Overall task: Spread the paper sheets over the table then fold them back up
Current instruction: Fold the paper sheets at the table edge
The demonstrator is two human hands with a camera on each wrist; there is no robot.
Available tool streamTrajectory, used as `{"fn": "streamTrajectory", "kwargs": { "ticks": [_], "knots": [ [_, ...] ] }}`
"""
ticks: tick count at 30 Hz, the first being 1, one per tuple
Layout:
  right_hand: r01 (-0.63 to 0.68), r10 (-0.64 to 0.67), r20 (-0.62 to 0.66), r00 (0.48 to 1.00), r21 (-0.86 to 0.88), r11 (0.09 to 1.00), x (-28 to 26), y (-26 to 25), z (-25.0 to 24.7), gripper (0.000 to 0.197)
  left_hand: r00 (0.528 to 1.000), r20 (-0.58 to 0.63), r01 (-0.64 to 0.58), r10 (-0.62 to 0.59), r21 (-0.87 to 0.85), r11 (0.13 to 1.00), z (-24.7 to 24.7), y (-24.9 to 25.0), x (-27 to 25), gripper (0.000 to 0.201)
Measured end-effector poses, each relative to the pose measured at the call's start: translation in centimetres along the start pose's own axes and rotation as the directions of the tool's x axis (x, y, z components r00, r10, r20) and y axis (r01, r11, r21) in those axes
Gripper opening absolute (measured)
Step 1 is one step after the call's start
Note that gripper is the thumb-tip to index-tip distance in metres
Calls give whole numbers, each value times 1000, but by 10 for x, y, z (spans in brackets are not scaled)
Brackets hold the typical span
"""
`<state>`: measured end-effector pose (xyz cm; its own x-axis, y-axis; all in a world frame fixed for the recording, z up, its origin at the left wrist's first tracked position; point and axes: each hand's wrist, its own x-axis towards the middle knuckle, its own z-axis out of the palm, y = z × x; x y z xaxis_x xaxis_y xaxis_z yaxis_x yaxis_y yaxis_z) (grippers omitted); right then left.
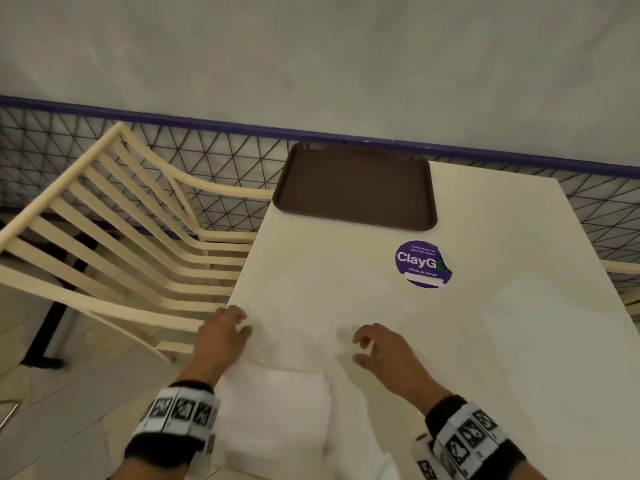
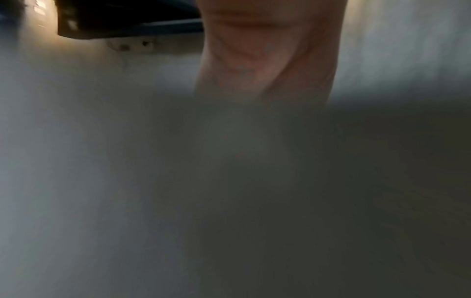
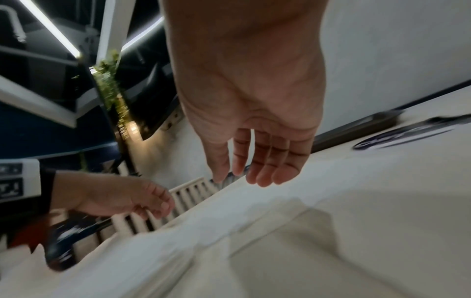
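Observation:
A thin white paper sheet (image 1: 322, 289) lies spread flat on the middle of the cream table (image 1: 502, 209). A second spread sheet (image 1: 547, 327) lies at the right. A folded white stack (image 1: 277, 414) sits at the front edge, between my wrists. My left hand (image 1: 242, 323) is at the middle sheet's near left corner by the table edge, its fingers loosely curled, and I see no paper between them. My right hand (image 1: 360, 344) hovers just above the sheet's near edge. In the right wrist view its fingers (image 3: 265, 167) hang relaxed and hold nothing. The left wrist view is blurred grey.
A brown tray (image 1: 356, 188) lies at the table's far edge, with a round purple sticker (image 1: 422, 265) in front of it. A cream slatted chair (image 1: 114, 230) stands close on the left. A black wire fence (image 1: 225, 157) with a purple rail runs behind.

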<state>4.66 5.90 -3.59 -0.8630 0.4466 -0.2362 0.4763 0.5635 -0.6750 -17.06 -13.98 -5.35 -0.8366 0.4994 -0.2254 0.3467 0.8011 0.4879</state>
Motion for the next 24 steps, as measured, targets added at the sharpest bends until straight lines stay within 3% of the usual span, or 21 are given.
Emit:
{"fn": "streamTrajectory", "kwargs": {
  "ticks": [7,15,20,24],
  "knots": [
    [-197,228,-201,953,163,967,-29,46,-55,26,994,77,-93,83,131,987,34,72,88,44],
    [-327,365,-177,914,213,921,-67,81,-71,20,992,124,15,-33,142,990,60,121,138,63],
    [-314,348,-151,925,208,926,-65,84,-78,21,970,204,122,-133,63,991,57,134,148,55],
    [-279,295,-112,949,144,950,-49,73,-90,20,987,141,81,-76,-28,996,46,146,136,35]
  ]
}}
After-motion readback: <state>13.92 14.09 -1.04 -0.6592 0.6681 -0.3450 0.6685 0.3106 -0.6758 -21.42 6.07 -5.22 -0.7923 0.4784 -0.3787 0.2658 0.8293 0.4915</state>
